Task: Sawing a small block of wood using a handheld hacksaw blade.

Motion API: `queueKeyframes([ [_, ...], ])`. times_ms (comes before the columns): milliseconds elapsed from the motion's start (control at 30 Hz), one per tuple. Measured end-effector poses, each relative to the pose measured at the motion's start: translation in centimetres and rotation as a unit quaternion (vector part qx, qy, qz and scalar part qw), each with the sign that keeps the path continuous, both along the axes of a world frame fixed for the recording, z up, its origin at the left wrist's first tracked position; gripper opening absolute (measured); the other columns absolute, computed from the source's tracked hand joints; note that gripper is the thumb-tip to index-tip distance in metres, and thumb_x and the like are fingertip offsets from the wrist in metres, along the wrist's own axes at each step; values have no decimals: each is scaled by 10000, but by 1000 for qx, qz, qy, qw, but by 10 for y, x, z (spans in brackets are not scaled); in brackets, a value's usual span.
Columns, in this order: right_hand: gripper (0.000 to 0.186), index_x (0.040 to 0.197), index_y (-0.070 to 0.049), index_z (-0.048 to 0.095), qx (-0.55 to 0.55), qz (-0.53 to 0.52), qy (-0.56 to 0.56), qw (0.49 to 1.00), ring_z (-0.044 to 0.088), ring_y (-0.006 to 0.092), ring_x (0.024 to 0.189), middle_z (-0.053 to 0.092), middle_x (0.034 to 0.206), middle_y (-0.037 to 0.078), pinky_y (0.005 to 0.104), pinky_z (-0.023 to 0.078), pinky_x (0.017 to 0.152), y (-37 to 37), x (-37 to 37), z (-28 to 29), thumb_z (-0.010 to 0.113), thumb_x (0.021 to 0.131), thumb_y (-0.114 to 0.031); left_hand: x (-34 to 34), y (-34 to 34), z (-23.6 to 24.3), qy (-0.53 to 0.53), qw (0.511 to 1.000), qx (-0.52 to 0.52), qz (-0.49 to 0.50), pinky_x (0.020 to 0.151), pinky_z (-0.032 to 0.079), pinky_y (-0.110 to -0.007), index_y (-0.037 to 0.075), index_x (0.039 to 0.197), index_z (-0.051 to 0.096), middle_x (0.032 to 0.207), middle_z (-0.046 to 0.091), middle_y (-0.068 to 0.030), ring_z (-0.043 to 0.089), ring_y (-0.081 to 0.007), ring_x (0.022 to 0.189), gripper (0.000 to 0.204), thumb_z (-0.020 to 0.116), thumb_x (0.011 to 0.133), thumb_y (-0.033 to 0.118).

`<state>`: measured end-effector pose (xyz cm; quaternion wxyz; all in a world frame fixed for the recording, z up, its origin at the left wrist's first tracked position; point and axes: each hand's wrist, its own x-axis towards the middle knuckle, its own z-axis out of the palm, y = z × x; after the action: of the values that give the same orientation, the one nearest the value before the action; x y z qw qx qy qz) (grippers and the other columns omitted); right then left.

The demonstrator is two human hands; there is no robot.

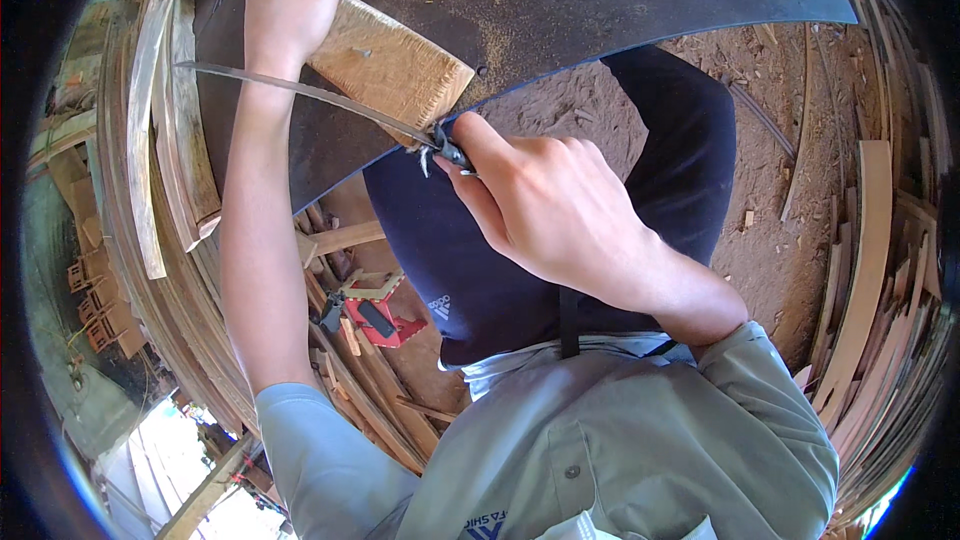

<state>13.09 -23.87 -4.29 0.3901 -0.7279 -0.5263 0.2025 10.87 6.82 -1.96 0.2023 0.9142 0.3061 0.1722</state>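
Note:
My right hand (560, 205) is wrapped round the dark handle of a long, narrow metal blade (310, 92), with pale strips hanging where handle and blade meet. The blade points left, passing by the near end of a wooden board (390, 58) and crossing in front of my left wrist. Whether its edge has teeth is too fine to make out. My left hand (290, 5) is closed at the board's far left side, its fingertips partly cut off by the upper edge. The board lies slanted on a dark work surface (620, 0), its near end rough.
Sawdust (490, 30) is scattered over the dark surface. Long wooden strips (150, 120) are stacked at the left, and more planks (865, 270) lie at the right. A red stand-like object (385, 315) sits low beside my leg (420, 260). Dirt floor (750, 180) shows at the right.

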Motion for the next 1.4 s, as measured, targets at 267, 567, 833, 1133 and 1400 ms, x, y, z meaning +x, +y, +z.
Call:
queueKeyframes([
  [267,229,992,-32,511,4,2,28,1000,657,429,581,617,603,188,527,513,526,2,-1,-6,634,1028,-221,11,-32,18,35,997,61,44,532,336,-424,-45,701,513,580,371,-104,395,-153,531,529,687,1006,349],
  [567,215,1018,-54,529,-83,-5,1,997,666,424,569,606,582,178,543,526,526,-62,9,-35,631,1023,-243,14,-33,16,41,995,71,51,526,316,-411,-44,678,483,569,318,-75,361,-115,547,531,673,1011,324],
  [833,208,1015,15,593,-189,-98,-17,977,639,459,586,607,625,233,539,482,518,-191,18,-64,651,1016,-185,9,-40,24,27,998,55,34,529,345,-445,-62,683,527,547,373,-148,380,-151,515,541,680,1008,342],
  [1133,227,976,-44,521,-37,-7,66,997,666,423,589,612,621,195,517,508,512,-61,12,-11,632,1039,-232,4,3,2,45,996,80,21,688,487,-392,17,916,728,680,615,-169,568,-271,637,571,636,995,575],
  [1400,186,975,-31,530,59,-23,0,998,617,410,521,534,544,182,500,454,503,6,10,6,631,1035,-175,8,1,7,32,990,115,74,702,503,-411,51,857,717,704,629,-198,635,-395,701,605,627,968,639],
])
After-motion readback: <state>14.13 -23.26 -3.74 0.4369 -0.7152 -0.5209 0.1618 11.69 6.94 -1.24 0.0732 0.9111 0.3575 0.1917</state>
